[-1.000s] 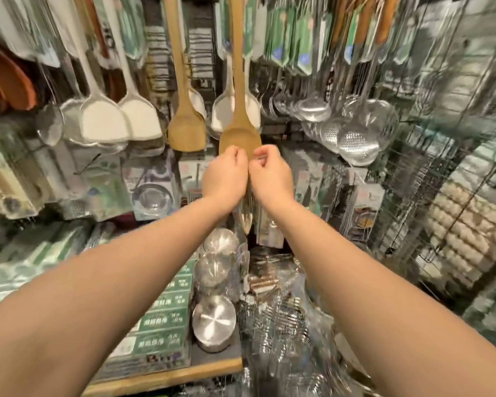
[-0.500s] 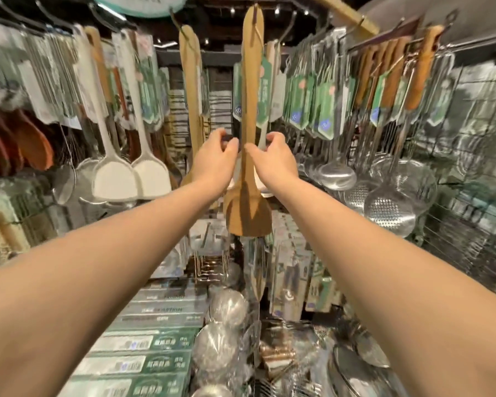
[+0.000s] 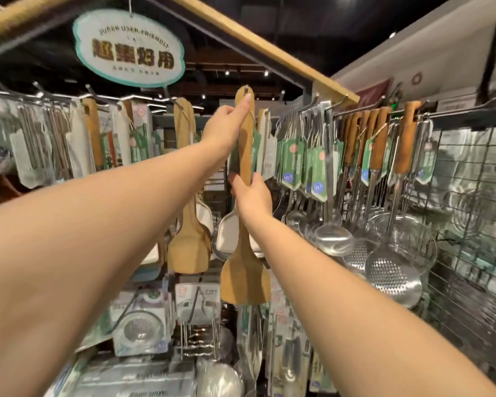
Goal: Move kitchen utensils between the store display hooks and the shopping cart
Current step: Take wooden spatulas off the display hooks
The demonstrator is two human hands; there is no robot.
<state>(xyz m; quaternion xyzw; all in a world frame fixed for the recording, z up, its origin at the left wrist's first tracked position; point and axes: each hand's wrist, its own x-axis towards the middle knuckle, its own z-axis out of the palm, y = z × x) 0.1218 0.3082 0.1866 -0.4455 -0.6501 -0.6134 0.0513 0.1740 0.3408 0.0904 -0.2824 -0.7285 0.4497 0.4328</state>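
Head view: both my arms reach up to the display. The spatula (image 3: 245,279) hangs upright between my hands, blade down, its handle rising to the hook (image 3: 246,89). The top end sits right at the hook. Whether it hangs on the hook, I cannot tell.

My left hand (image 3: 226,124) is at the top of the handle. The forefinger (image 3: 248,101) lies stretched up along the wood and the other fingers are curled, so the hand pinches the handle's end. My thumb is hidden behind it.

My right hand (image 3: 252,194) is lower, about halfway down the handle, its fingers wrapped round the wood in a grip. The blade hangs free below that hand, in front of packaged goods.

Just to the left hangs a second spatula (image 3: 188,247) on its own hook, apart from mine. White turners (image 3: 226,234) show behind the two, partly hidden.

To the right, green tags (image 3: 298,161) hang in a row, with steel ladles (image 3: 332,242) and perforated skimmers (image 3: 393,275) below them. Beyond these stands a wire grid (image 3: 470,202).

Above left, an oval sign (image 3: 129,50) hangs under a wooden beam (image 3: 264,50) that runs slantwise overhead.
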